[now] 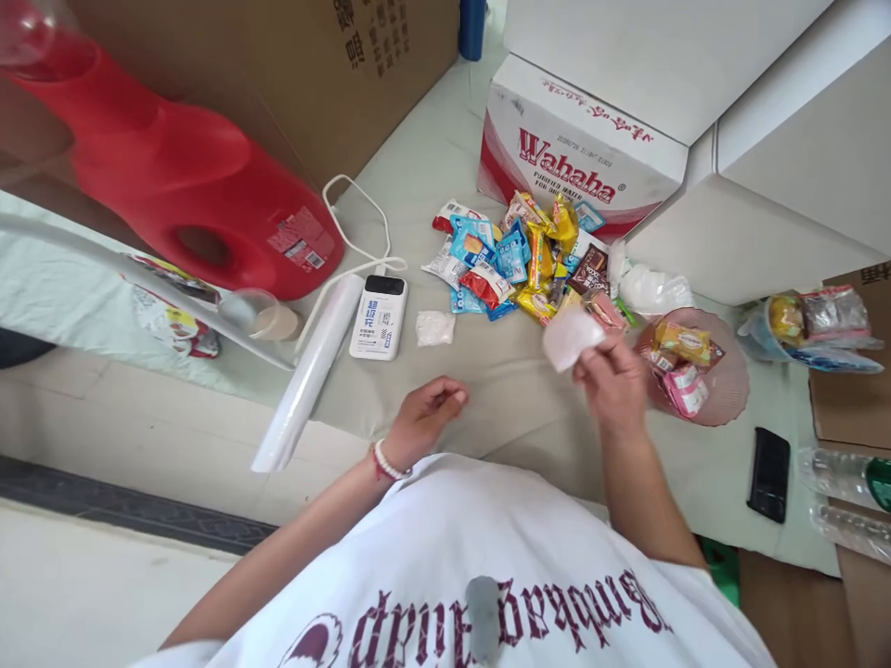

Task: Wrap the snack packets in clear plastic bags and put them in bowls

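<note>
My right hand [616, 376] pinches a thin whitish-pink sheet [572, 338], perhaps tissue or film, held just in front of a pile of wrapped snacks [511, 255]. Beside that hand stands a clear pinkish bowl [730, 394] with several small wrapped snacks [686, 357] inside. My left hand [430, 417] is half curled near the table's front edge, thumb and fingertips close together; whether anything is between them is hidden. A small folded white packet [435, 328] lies on the cloth beyond it. To its left is a white power bank [378, 320] with a cable plugged in.
A large red jug [201, 195] and a roll of clear film [310, 376] are at left. Behind the snacks stands a Wahaha carton [577, 153]. Crumpled white plastic [654, 288] sits behind the bowl. At right are a black phone [769, 475] and plastic bottles [845, 478].
</note>
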`<state>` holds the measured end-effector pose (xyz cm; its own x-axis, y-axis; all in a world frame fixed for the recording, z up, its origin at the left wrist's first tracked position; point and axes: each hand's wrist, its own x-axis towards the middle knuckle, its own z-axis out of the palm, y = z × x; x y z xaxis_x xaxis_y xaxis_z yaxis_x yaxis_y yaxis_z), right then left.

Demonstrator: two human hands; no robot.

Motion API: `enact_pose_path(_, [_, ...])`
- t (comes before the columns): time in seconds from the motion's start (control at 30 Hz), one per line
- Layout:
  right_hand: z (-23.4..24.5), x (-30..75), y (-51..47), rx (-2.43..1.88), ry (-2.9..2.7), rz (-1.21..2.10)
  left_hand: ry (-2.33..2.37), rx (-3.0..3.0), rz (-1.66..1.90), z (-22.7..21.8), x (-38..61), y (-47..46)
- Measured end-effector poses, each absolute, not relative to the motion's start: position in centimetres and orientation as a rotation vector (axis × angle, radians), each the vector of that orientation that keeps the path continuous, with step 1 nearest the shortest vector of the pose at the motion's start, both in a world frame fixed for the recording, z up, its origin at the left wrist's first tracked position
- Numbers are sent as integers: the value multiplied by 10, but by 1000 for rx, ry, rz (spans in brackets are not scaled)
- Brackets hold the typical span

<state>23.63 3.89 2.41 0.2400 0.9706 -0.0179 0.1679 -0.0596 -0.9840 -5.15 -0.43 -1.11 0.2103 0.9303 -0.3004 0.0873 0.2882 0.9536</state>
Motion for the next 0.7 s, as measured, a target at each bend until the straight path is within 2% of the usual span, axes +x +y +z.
enact_pose_path(0.1, [0,195,-4,-1357,-918,1269,1150,1272,944,-7,-13,12])
enact_pose_path(0.17, [-9,187,-16,-1337,-909,1318,1137,1387,948,-7,7,20])
enact_pose_path(0.3, [-12,201,-22,-1390,-1160,1176,1093,1404,821,-15,23,29])
enact_pose_path(0.53, [-7,208,-21,-1475,-1498,895,1125,1193,863,-14,17,18])
enact_pose_path(0.63, [-8,196,-21,-1434,-1577,889,1087,1196,878,-14,18,16])
enact_pose_path(0.7, [-11,191,-21,-1439,-1414,961,1133,1098,928,-18,15,20])
